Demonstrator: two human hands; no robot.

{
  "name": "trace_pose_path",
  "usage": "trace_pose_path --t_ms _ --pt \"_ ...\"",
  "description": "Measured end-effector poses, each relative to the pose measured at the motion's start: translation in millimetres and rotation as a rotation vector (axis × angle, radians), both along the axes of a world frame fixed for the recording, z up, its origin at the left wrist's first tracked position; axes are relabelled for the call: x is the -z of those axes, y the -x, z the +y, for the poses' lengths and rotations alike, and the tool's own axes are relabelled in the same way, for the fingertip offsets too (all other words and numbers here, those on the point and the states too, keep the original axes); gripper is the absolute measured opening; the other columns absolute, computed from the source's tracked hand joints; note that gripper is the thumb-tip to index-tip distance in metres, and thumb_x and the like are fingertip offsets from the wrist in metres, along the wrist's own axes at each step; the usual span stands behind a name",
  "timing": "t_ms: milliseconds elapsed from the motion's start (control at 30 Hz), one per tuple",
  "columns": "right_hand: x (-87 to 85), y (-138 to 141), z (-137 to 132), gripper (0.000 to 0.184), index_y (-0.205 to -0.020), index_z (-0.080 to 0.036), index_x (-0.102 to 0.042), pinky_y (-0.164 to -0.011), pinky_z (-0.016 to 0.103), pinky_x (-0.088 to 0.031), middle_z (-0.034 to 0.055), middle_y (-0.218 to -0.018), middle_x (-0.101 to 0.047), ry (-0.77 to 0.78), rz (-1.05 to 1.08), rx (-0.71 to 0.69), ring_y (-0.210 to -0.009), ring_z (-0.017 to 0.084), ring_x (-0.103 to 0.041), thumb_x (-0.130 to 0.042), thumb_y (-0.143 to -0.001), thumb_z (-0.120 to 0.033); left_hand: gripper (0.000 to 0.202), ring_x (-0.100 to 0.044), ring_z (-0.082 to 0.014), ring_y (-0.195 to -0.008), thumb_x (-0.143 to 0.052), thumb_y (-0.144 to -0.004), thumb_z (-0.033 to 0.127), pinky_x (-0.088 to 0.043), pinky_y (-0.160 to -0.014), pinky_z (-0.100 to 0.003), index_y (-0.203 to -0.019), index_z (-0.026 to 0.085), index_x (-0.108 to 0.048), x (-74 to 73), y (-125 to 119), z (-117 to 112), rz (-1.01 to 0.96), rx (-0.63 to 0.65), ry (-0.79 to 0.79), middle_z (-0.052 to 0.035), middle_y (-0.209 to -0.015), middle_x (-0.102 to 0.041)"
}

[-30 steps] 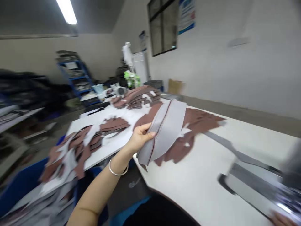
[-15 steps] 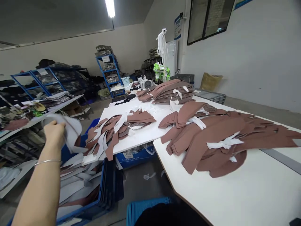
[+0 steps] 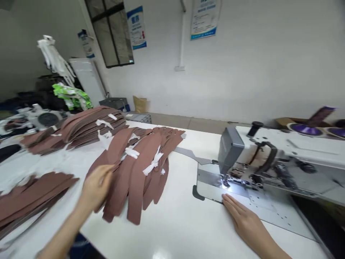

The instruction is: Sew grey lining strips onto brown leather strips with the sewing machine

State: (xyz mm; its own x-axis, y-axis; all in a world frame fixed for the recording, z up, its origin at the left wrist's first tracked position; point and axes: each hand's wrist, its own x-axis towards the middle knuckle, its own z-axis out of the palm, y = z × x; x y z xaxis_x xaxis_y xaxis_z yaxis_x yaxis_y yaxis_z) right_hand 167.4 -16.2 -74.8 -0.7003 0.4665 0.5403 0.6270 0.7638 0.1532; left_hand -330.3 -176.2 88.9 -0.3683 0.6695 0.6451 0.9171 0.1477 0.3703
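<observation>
My left hand (image 3: 97, 185) is at the left side of a bundle of curved brown fabric pieces (image 3: 137, 180), tied with white strips. Its fingers are curled in a pinch at the edge of a brown piece; slight blur softens the fingertips. My right hand (image 3: 244, 223) lies flat on the table with fingers stretched out, holding nothing. Its fingertips rest at the front edge of the metal plate of a sewing machine (image 3: 233, 151), just before the lit needle area. A grey fabric piece (image 3: 192, 155) lies between the bundle and the machine.
A larger brown stack (image 3: 88, 126) stands behind on the left, and another brown pile (image 3: 35, 198) lies at the near left. Purple thread cones (image 3: 307, 128) stand behind the machine. White strips (image 3: 55, 59) hang at the back left. The white table (image 3: 161, 230) has a near-left edge.
The view has swung right, bringing the sewing machine and my right hand into sight. My left hand has let go of the grey pieces it held over the blue bin and come to the brown bundle.
</observation>
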Motion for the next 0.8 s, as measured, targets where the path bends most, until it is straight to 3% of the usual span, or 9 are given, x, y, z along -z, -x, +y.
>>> trace_pose_path --t_ms 100,167,300,367,500,633,733,800 --pt "-6.4 6.2 -3.8 0.053 -0.12 -0.015 -0.067 -0.09 0.032 -0.06 0.0056 -0.127 -0.063 0.005 -0.024 0.032 -0.113 0.022 -0.064 -0.032 -0.083 0.001 0.035 -0.063 -0.0269 -0.107 -0.042 -0.09 0.034 -0.051 -0.094 -0.041 -0.107 0.018 -0.068 41.7 -41.7 81.2 0.149 0.163 0.203 -0.0119 -0.113 -0.069" --pt "-9.3 7.3 -5.5 0.052 -0.12 -0.014 -0.067 -0.091 0.032 -0.059 0.0062 -0.127 -0.063 0.03 -0.032 0.056 -0.114 0.021 -0.063 -0.032 -0.085 0.002 0.034 -0.062 -0.0267 -0.107 -0.041 -0.092 0.029 -0.05 -0.093 -0.041 -0.108 0.017 -0.068 54.8 -67.2 118.5 0.224 0.207 0.282 -0.0132 -0.113 -0.068" --pt "-12.8 8.4 -7.0 0.051 -0.123 -0.014 -0.065 -0.095 0.033 -0.057 0.0071 -0.128 -0.062 0.107 -0.003 0.085 -0.117 0.021 -0.062 -0.035 -0.086 0.001 0.035 -0.06 -0.0265 -0.108 -0.04 -0.094 0.026 -0.048 -0.091 -0.038 -0.114 0.015 -0.066 52.2 -101.6 168.0 0.391 0.249 0.477 -0.0142 -0.116 -0.068" --pt "-13.8 10.0 -7.7 0.052 -0.125 -0.016 -0.064 -0.097 0.033 -0.056 0.0068 -0.129 -0.062 0.148 0.026 0.093 -0.118 0.021 -0.061 -0.036 -0.085 0.002 0.033 -0.06 -0.0306 -0.106 -0.042 -0.092 0.023 -0.047 -0.086 -0.041 -0.107 0.01 -0.069 47.3 -110.7 186.1 0.445 0.236 0.546 -0.0178 -0.108 -0.069" --pt "-14.5 10.8 -9.1 0.054 -0.126 -0.018 -0.064 -0.098 0.033 -0.055 0.0067 -0.129 -0.062 0.203 0.058 0.107 -0.119 0.021 -0.06 -0.04 -0.082 0.003 0.034 -0.062 -0.0334 -0.096 -0.038 -0.087 0.011 -0.045 -0.079 -0.042 -0.084 0.008 -0.072 40.6 -116.3 211.5 0.467 0.201 0.583 -0.022 -0.092 -0.07" --pt "-14.5 8.5 -9.1 0.053 -0.126 -0.016 -0.063 -0.098 0.034 -0.055 0.0085 -0.128 -0.062 0.181 0.05 0.087 -0.12 0.022 -0.06 -0.04 -0.084 0.004 0.038 -0.063 -0.0332 -0.093 -0.032 -0.084 0.003 -0.044 -0.08 -0.044 -0.087 0.007 -0.07 24.0 -122.9 221.8 0.476 0.165 0.588 -0.0234 -0.091 -0.07" --pt "-19.2 22.9 -7.3 0.05 -0.131 -0.014 -0.058 -0.096 0.038 -0.056 0.0116 -0.128 -0.062 0.157 0.032 0.09 -0.119 0.024 -0.06 -0.04 -0.088 0.001 0.038 -0.066 -0.0327 -0.09 -0.03 -0.084 0.001 -0.046 -0.077 -0.043 -0.094 0.005 -0.066 12.3 -147.1 217.7 0.482 0.203 0.595 -0.025 -0.089 -0.069" --pt "-25.4 46.6 -4.9 0.047 -0.138 -0.01 -0.05 -0.095 0.041 -0.056 0.0172 -0.134 -0.056 0.153 0.046 0.154 -0.121 0.027 -0.058 -0.042 -0.092 -0.006 0.035 -0.069 -0.0309 -0.084 -0.032 -0.084 0.001 -0.049 -0.07 -0.038 -0.095 0.006 -0.065 14.8 -174.1 204.8 0.487 0.293 0.618 -0.0235 -0.086 -0.069"
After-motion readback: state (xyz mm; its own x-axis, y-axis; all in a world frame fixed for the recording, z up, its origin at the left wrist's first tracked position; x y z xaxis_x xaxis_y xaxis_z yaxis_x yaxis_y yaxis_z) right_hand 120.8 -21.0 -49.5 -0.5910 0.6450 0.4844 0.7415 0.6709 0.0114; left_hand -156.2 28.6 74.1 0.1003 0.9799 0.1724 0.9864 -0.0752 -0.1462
